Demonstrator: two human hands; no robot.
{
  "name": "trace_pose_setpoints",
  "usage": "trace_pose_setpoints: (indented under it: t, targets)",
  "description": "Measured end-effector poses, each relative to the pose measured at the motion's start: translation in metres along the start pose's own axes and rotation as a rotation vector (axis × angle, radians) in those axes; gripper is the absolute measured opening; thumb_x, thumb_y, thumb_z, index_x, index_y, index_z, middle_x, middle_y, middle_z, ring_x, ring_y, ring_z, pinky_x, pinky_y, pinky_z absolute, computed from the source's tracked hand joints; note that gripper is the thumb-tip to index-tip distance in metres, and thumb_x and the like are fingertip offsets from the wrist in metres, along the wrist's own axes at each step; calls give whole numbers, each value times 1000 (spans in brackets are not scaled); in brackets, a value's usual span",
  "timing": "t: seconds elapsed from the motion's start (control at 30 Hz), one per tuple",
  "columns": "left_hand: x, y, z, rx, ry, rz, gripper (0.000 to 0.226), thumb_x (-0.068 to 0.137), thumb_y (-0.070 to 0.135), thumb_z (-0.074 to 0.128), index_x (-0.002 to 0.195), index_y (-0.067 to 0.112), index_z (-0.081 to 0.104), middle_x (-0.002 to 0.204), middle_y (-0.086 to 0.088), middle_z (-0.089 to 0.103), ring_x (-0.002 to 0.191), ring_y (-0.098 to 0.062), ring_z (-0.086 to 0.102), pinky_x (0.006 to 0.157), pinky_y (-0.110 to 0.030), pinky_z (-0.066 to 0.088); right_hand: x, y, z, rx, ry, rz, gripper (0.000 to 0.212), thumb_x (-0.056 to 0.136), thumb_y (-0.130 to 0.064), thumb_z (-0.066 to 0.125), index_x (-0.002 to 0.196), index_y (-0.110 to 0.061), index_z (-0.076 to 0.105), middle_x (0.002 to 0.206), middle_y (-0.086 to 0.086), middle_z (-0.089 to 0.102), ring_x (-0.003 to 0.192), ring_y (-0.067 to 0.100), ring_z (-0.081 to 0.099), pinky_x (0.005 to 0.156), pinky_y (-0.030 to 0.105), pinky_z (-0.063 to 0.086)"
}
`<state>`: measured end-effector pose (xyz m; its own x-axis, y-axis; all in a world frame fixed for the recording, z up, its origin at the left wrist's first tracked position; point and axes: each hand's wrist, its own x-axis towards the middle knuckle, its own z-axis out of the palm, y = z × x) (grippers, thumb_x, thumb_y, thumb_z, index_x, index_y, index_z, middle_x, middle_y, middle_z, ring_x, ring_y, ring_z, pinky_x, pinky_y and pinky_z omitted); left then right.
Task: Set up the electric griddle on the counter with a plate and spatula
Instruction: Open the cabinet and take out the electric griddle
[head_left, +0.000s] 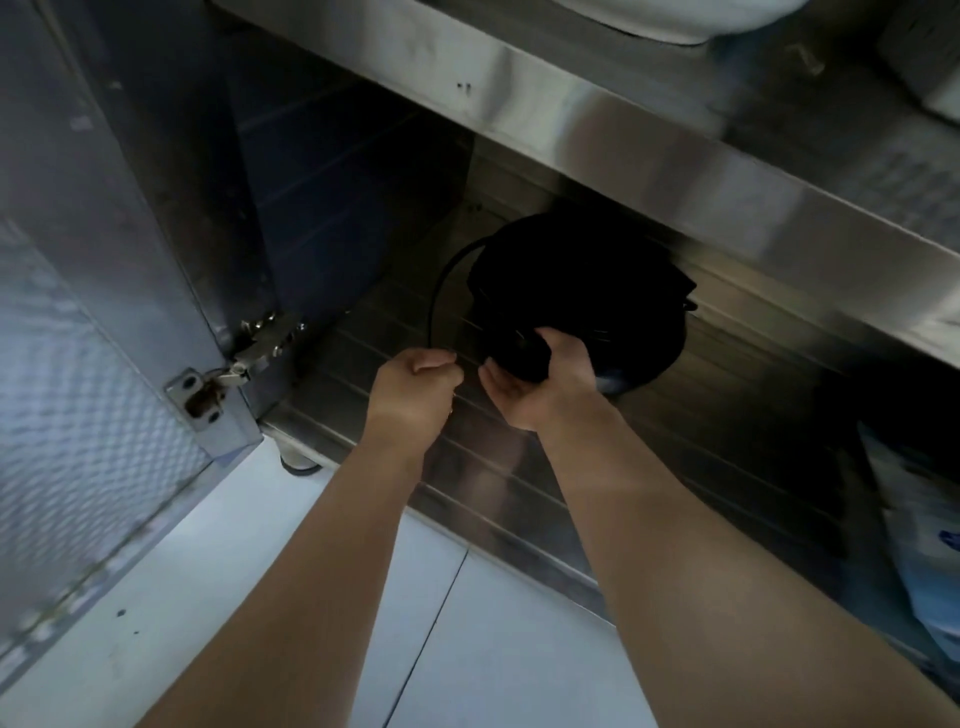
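Observation:
A round black electric griddle (582, 291) sits on the ribbed steel floor of an open under-counter cabinet (519, 457). Its black power cord (441, 291) loops out to the left of it. My left hand (415, 387) is curled into a fist that pinches the cord's lower end. My right hand (545, 387) grips the griddle's near edge, fingers curled over the black handle part. No plate or spatula can be made out for certain; a white rounded object (675, 15) rests on the counter above, cut off by the frame.
The cabinet's steel door (104, 312) stands open at the left, with its hinge (208, 389) by the corner. The counter's steel front edge (675, 150) overhangs the opening. A blue and white bag (919, 545) lies inside at the right. Pale floor tiles (311, 571) spread below.

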<state>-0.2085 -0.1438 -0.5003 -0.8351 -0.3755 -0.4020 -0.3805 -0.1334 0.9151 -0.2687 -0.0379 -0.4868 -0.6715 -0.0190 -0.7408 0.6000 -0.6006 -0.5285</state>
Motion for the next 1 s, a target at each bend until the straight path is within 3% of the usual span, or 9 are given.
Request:
trace_pose_setpoints:
  t: [0.17,0.3,0.43,0.53,0.6,0.67,0.77,0.9,1.0]
  targets:
    - [-6,3,3,-18,-4,-1,21,89,13,57,108,19,63,106,-1,65,104,-17,60,73,-20,45,-14,-8,-29,4,59,-9,33,88,-16,60,117,-2,53,115,23,57,103,32,61,87,41,52]
    - [-12,0,6,26,-46,-44,28,89,25,58,117,23,59,117,0,61,111,-20,56,90,-30,44,-34,-15,-66,-52,68,18,15,89,-11,54,93,3,54,99,25,58,104,35,60,94,41,49]
    - [-13,0,14,15,-110,-74,49,85,37,62,129,18,51,127,-4,58,118,-23,54,103,-43,43,-54,-17,-110,-105,73,69,10,88,-4,49,92,4,55,104,27,61,102,39,60,100,47,46]
    - [-18,-4,23,51,-152,-101,59,81,45,66,131,19,47,126,-5,57,115,-24,55,102,-44,44,-68,-16,-143,-184,77,122,16,80,3,47,93,4,56,107,27,62,100,39,62,88,47,50]
    - [-22,-10,28,55,-184,-118,61,77,45,69,128,19,48,123,-4,59,111,-24,57,100,-43,45,-74,-17,-164,-266,74,131,38,64,8,52,101,1,57,107,25,64,94,36,65,78,45,55]
    - [-26,-17,31,21,-220,-124,59,76,42,72,128,20,53,123,-3,62,113,-24,58,102,-43,44,-76,-21,-181,-358,118,103,48,54,9,56,100,-2,57,100,21,64,87,33,65,78,44,57]
    - [-28,-23,33,-34,-242,-145,61,73,42,75,127,22,56,124,-3,63,115,-24,58,103,-44,43,-74,-37,-188,-437,165,2,45,52,4,62,96,-4,59,94,17,61,85,31,59,87,41,48]
    - [-24,-26,39,-127,-221,-156,64,70,39,79,127,21,56,125,-3,63,115,-24,58,104,-44,43,-60,-63,-173,-454,128,-99,56,64,-18,74,119,-10,63,116,12,69,110,32,63,103,46,44]
    - [-22,-28,43,-167,-246,-185,69,66,43,81,128,23,56,124,-1,64,115,-24,59,104,-44,42,-46,-70,-163,-482,124,-122,45,73,-38,78,110,-14,68,102,13,75,93,32,72,85,41,55]
